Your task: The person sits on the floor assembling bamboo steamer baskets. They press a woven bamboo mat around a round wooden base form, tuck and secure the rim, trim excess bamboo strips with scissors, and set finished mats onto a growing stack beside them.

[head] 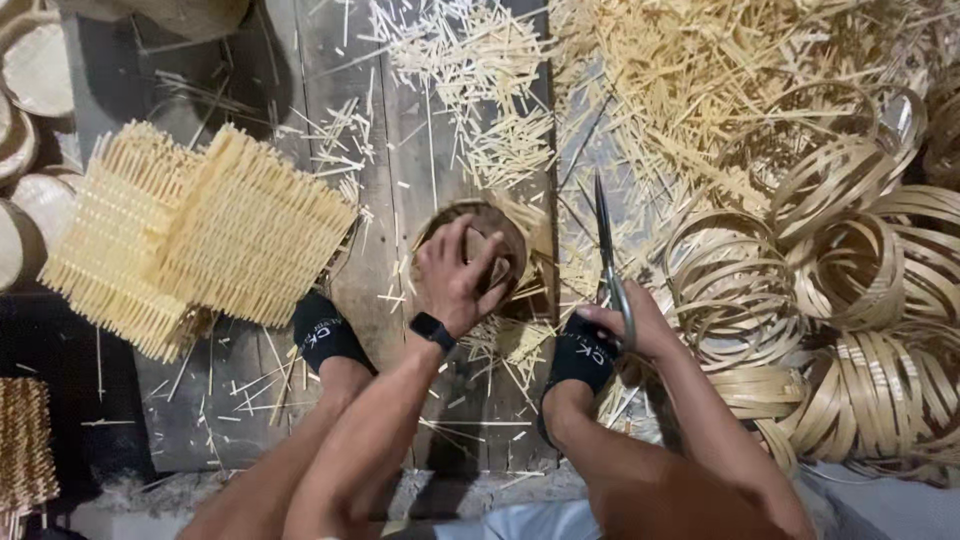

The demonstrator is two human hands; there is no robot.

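Item one — our left hand (455,275) lies spread over a small round woven bamboo basket (480,255), fingers curled across its top and rim, pressing it down onto the wooden plank floor (400,170) just ahead of our feet. The basket sits between our two black-socked feet (325,335), close to the middle of the view. A dark wristwatch (432,330) rides on that wrist.

Item two — our right hand (630,325) is clenched round the handles of a pair of long scissors (608,255), blades pointing away from us, apparently closed and well clear of the basket.

Handling, as we judge it: the basket looks light and thin-walled, springy rather than rigid, with splint ends that could snag or snap. It seems best taken by the rim, where the weave is bound, not by the loose ends.

Round about:
- A fan of square woven bamboo mats (200,235), lying to the left, overlapping.
- A litter of cut bamboo offcuts (480,90), strewn over the planks ahead and piled thick at upper right.
- A heap of coiled bamboo strip hoops (860,290), to the right, near our right hand.
- Finished round baskets (35,70) at the far left edge, partly cut off.
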